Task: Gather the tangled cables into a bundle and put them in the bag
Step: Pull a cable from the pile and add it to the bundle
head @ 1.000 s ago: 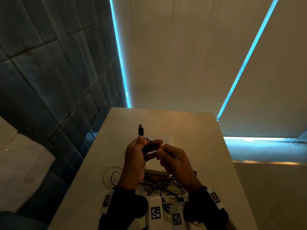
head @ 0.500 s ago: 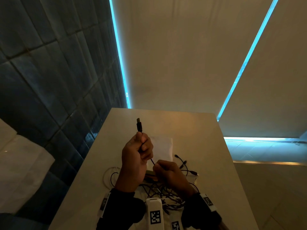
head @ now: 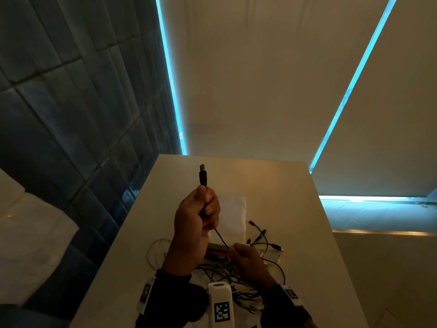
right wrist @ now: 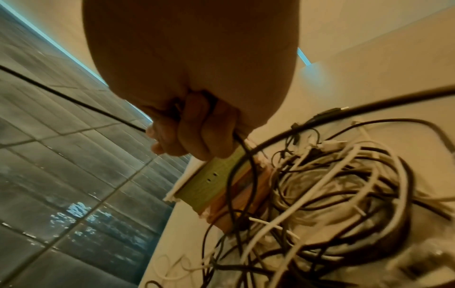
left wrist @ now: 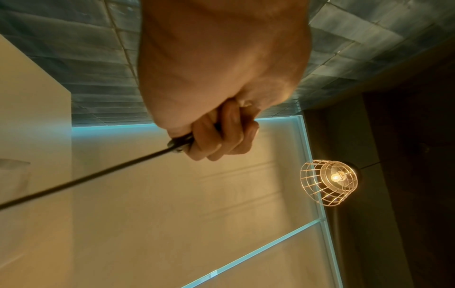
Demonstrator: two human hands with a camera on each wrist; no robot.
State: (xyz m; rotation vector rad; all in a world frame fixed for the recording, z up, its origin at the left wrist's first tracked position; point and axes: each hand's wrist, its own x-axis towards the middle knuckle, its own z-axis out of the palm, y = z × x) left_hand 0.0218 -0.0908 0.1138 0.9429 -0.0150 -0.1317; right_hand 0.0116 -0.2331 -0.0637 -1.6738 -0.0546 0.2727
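Left hand (head: 197, 223) fisted round black cable (head: 221, 237) just below its USB plug (head: 203, 177), raised to draw it taut. Right hand (head: 248, 261) pinches the same cable low, over the tangle (head: 236, 278) on counter (head: 295, 233), probably freeing one strand.

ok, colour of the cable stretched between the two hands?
Black cable, with a black USB plug above the left hand. Head view shows it best.

tangled cables (head: 238, 275) (black, white), heaped on table
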